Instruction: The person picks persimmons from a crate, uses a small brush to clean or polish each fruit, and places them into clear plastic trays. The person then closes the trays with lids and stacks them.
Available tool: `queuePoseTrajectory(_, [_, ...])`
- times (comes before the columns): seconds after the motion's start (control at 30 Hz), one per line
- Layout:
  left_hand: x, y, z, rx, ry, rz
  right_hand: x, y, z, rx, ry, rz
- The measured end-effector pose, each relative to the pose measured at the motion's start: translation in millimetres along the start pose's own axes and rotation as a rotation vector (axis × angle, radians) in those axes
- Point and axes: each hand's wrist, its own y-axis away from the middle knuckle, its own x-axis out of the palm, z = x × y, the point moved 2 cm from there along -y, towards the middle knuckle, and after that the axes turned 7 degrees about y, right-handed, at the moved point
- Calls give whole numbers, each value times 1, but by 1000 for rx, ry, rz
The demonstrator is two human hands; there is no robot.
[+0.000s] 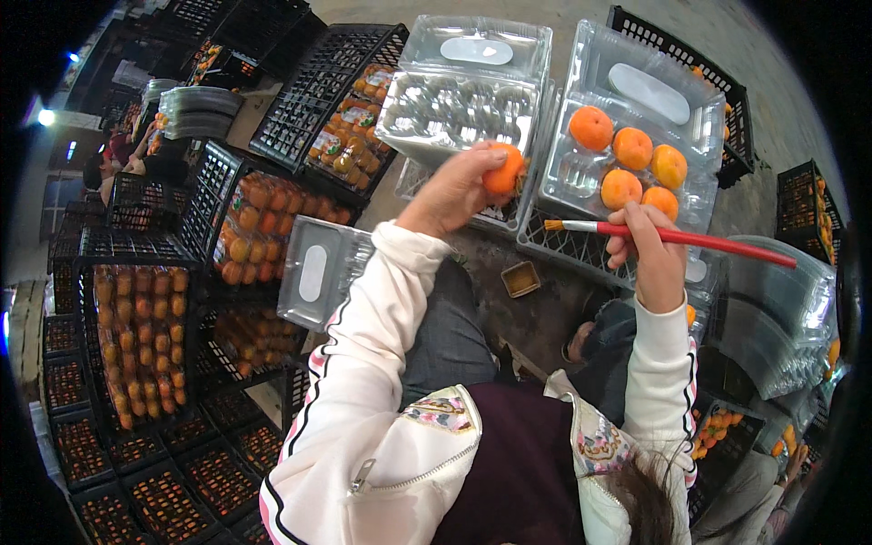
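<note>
My left hand [460, 187] grips an orange persimmon [503, 170] in front of a stack of clear plastic clamshell trays [463, 102]. In my right hand [647, 252] is a paintbrush with a red handle [729, 246]; its bristles point left, towards the persimmon but apart from it. Just beyond the right hand, an opened clear clamshell tray [575, 174] holds several persimmons [632, 148] in its cups. That tray rests over a dark plastic crate [579, 245]. The persimmon's far side is partly hidden by its angle.
Black crates with packed persimmons [139, 334] fill the left side. A clear tray [313, 272] lies near my left sleeve. On the floor sits a small square container [520, 279]. More nested clear trays [776, 306] stand at right. Other people are at the far left and lower right.
</note>
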Motion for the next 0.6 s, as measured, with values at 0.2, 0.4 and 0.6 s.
queuePoseTrajectory(0.2, [-38,-33,-64,355,-858,-218,5,-2,1,-14,-27,-13])
queuePoseTrajectory(0.4, [-75,-91,-81,563,-1477,-12,6,-8,1,-23,-44,13])
queuePoseTrajectory(0.6, [-89,-138,-75,345,-1680,111,8,-14,3,-5,-52,15])
